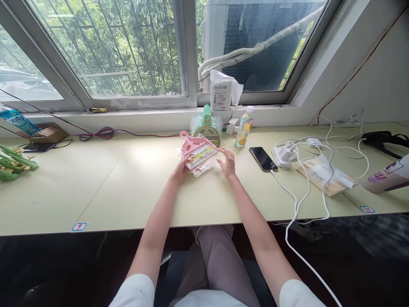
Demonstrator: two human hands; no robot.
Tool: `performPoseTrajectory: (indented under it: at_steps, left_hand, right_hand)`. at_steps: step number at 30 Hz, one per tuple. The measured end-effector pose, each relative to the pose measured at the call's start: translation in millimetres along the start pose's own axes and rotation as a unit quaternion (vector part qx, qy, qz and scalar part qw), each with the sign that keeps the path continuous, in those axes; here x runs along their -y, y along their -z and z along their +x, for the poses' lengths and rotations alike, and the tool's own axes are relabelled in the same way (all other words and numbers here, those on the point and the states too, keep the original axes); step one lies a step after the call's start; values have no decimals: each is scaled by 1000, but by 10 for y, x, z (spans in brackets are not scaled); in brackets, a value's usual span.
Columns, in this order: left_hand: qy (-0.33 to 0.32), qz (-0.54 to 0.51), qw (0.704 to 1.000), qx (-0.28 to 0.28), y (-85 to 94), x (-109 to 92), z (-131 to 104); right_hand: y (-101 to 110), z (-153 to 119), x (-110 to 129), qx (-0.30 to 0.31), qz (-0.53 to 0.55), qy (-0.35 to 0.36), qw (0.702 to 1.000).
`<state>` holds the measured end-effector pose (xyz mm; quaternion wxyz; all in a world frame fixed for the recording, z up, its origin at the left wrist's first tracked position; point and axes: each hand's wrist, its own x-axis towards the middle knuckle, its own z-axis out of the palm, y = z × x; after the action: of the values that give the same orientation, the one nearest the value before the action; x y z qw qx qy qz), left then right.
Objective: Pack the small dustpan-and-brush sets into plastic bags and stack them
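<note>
Where the left hand [181, 168] has its fingers clamped on the pink wrapped piece [198, 152], at its near-left edge, best bear on the stiff part, not loose film [202, 169]. Piece is over the bench [137, 187], just in front of the green wrapped stack [207, 128]. Right hand [227, 163]: fingers apart by the piece's right corner, contact unclear; light support there should stop twist. Count: 1 pink piece, 1 green stack (layers uncountable), 1 bottle [244, 128], 1 phone [263, 158].

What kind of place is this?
Probably a workroom or office, though I can't be sure: a long desk runs beneath a big window, and a phone lies on it.
</note>
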<state>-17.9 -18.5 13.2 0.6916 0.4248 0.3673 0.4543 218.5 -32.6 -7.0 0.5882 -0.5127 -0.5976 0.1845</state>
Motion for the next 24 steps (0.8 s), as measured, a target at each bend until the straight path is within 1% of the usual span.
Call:
performPoseTrajectory:
  at_steps: [2,4,7,12,18,21,24]
  left_hand:
    - [11,2,1000,-4,5,-6,-1]
    - [15,1,1000,0,11,-11,4]
    - [18,7,999,26,17,-20,12]
    - [42,20,997,54,14,-21,8]
    - [48,63,993,89,34,2,6]
    - [56,80,989,109,38,5,-1]
    - [72,90,986,121,34,-3,-12]
  right_hand:
    - [-13,5,5,8,17,-17,1000]
    - [-15,12,10,-10,48,-33,998]
    - [-3,20,26,-30,73,-39,996]
    - [-6,25,36,-17,48,-30,998]
    - [-29,35,0,-53,4,-1,999]
    - [-30,49,-26,-76,-27,3,997]
    - [-37,56,-50,-78,-32,-3,996]
